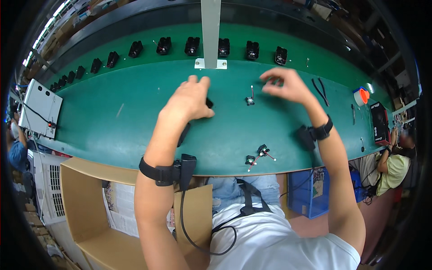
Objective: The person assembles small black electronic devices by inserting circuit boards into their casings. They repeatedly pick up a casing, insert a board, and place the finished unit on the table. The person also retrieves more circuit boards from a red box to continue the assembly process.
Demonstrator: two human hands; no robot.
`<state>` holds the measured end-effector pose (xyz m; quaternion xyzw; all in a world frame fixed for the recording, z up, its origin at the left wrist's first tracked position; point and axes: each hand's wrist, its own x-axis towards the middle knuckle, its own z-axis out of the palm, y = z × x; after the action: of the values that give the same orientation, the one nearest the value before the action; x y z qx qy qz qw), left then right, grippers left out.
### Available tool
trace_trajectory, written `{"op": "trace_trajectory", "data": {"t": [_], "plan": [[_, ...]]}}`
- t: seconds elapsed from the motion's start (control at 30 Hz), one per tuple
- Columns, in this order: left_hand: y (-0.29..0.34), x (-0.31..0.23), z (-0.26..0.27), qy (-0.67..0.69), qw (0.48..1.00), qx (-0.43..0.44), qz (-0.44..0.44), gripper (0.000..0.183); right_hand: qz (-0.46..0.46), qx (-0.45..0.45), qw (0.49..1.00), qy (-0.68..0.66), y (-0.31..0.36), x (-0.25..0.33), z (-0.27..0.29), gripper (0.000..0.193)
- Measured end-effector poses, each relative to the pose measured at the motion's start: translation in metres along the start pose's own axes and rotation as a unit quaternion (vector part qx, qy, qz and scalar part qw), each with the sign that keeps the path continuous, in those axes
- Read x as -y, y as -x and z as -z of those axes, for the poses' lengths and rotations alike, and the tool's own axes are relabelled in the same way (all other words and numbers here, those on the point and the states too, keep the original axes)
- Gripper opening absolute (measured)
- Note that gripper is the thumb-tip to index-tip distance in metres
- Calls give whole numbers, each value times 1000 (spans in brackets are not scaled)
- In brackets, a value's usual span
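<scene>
My left hand (190, 96) is over the middle of the green bench, its fingers bent round a small black part (209, 103). Most of that part is hidden beneath the palm, so its shape cannot be made out. To the right, my right hand (288, 86) hovers with thumb and index finger apart and nothing visible between them; it is slightly blurred. Just left of it lies a small circuit module (250, 101) with a short wire and white connector. Two similar modules lie by the front edge, one (263, 150) beside the other (250, 159), their red wires crossing.
Several black housings (192, 46) stand in a row along the far strip. A grey metal post (210, 36) rises mid-bench. At right are black-handled pliers (320, 92), an orange-and-white tape roll (361, 96) and a black box (380, 123). A white equipment box (38, 108) stands left; an open carton (85, 202) is below.
</scene>
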<state>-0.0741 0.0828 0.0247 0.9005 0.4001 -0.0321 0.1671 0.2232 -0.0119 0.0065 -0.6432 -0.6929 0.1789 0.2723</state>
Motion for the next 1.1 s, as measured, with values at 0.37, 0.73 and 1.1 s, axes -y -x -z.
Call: {"op": "trace_trajectory", "data": {"t": [0.37, 0.73, 1.1], "plan": [[-1, -34, -19, -11, 1000, -3, -6, 94, 85, 9, 994, -61, 23, 22, -45, 19], [-4, -34, -21, -18, 1000, 0, -25, 81, 15, -80, 993, -83, 26, 25, -69, 16], [-5, -52, -36, 205, 957, -40, -203, 73, 144, -141, 966, -164, 48, 50, -56, 13]]}}
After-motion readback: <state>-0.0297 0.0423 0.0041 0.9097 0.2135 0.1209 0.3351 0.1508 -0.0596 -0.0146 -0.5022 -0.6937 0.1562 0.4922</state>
